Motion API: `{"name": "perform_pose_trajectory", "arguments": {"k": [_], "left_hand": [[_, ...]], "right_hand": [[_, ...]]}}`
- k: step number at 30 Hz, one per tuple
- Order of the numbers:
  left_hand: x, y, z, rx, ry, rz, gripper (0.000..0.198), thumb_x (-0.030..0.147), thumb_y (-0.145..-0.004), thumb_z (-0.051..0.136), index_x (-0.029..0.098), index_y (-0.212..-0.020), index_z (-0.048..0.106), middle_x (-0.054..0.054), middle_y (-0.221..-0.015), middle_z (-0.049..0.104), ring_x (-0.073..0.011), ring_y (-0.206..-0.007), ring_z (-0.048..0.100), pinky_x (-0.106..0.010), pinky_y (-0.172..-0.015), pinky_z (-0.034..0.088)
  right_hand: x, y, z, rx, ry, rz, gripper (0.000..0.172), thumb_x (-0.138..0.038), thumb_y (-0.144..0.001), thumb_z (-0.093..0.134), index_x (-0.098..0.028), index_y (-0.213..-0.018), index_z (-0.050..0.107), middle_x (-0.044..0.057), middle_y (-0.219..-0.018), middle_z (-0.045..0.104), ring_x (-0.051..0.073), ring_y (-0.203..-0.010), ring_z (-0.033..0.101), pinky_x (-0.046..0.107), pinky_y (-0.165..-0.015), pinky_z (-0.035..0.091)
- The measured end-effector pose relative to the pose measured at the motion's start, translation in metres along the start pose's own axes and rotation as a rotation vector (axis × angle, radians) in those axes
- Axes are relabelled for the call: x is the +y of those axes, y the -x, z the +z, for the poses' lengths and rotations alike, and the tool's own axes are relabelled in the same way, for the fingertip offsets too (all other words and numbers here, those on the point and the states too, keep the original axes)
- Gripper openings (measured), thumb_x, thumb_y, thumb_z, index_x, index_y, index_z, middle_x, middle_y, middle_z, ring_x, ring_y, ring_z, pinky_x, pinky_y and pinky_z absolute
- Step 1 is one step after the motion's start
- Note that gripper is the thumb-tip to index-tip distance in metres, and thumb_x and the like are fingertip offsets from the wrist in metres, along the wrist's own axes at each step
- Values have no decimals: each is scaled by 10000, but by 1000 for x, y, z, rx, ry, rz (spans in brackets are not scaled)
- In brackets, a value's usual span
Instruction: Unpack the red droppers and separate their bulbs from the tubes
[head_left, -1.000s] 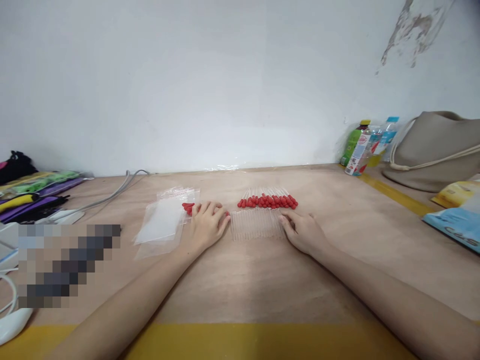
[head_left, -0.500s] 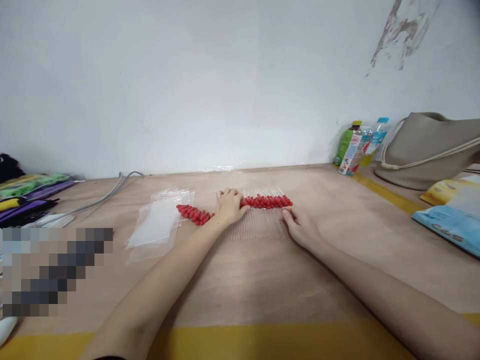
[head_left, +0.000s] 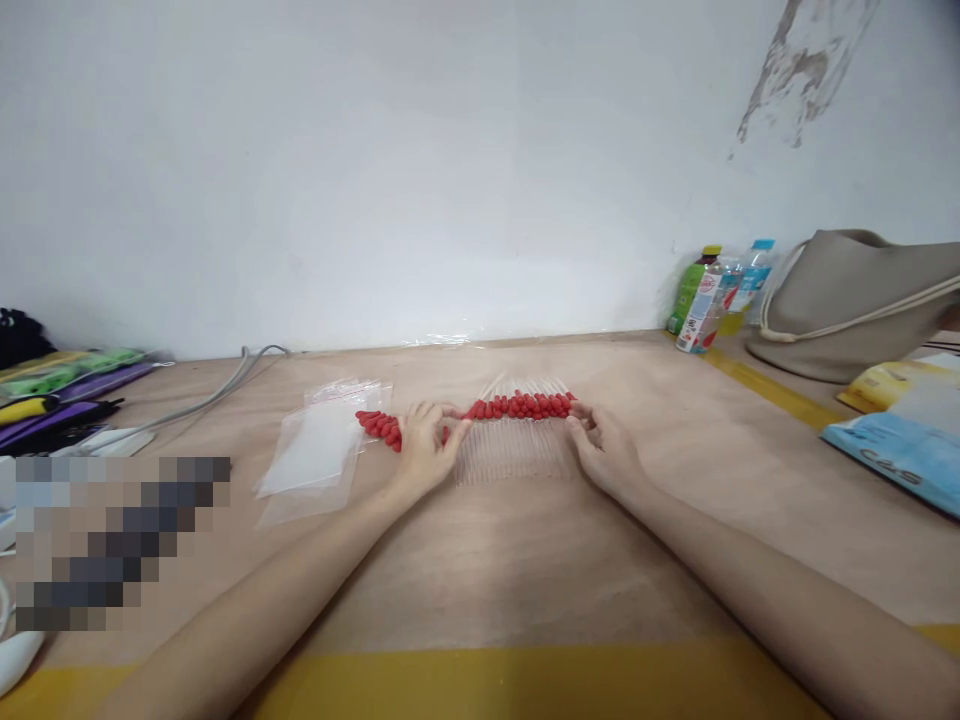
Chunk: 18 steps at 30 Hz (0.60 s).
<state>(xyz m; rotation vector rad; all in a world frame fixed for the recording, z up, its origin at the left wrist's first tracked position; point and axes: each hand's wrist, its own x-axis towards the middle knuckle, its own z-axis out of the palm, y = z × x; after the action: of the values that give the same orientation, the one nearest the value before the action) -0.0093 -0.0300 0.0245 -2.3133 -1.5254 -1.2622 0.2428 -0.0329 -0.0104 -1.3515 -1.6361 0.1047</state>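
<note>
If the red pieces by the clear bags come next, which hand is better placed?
Probably the left hand: it is just beside those red pieces. The right hand is at the right end of the red-tipped row, with the left hand between it and the pieces.

Red-headed pale sticks (head_left: pixel 523 406) lie side by side, heads nearest, just beyond a flat row of slender clear tubes (head_left: pixel 514 452); another red cluster (head_left: pixel 381 427) lies left, partly hidden.
</note>
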Motion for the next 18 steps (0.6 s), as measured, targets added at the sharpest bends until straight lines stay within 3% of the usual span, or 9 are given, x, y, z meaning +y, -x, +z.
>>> {"name": "perform_pose_trajectory", "arguments": {"k": [3,7,13,18], "left_hand": [[-2,21,-15,-112,14,187,115,298,-813,504,205,-833,569,-24,-891,628,-185,-880,514,-362,-808,302],[-2,34,-20,-164,42,323,101,276,-820,500,211,-860,567,-21,-894,638,-176,-902,515,-365,-836,289],[0,33,-16,-185,74,379,111,273,-822,494,212,-874,571,-35,-926,644,-182,-924,522,-377,-849,301],[10,33,-16,-205,19,436,309,357,-781,547,201,-1047,551,-66,-1093,598,-216,-1064,468,-396,-920,285]], "right_hand": [[-11,1,-6,67,83,-304,490,-422,-789,485,-149,-1195,462,137,-1169,522,244,-1062,481,408,-890,370],[-27,7,-9,-165,163,-636,515,-440,-787,515,-201,-1238,442,105,-1261,472,236,-1151,417,431,-964,294],[-34,14,2,-218,116,-727,177,-321,-829,509,-236,-924,632,36,-1000,646,196,-1045,506,433,-961,288],[-43,20,6,-223,52,-759,141,-262,-826,507,-221,-861,638,20,-890,664,179,-958,531,418,-944,309]]}}
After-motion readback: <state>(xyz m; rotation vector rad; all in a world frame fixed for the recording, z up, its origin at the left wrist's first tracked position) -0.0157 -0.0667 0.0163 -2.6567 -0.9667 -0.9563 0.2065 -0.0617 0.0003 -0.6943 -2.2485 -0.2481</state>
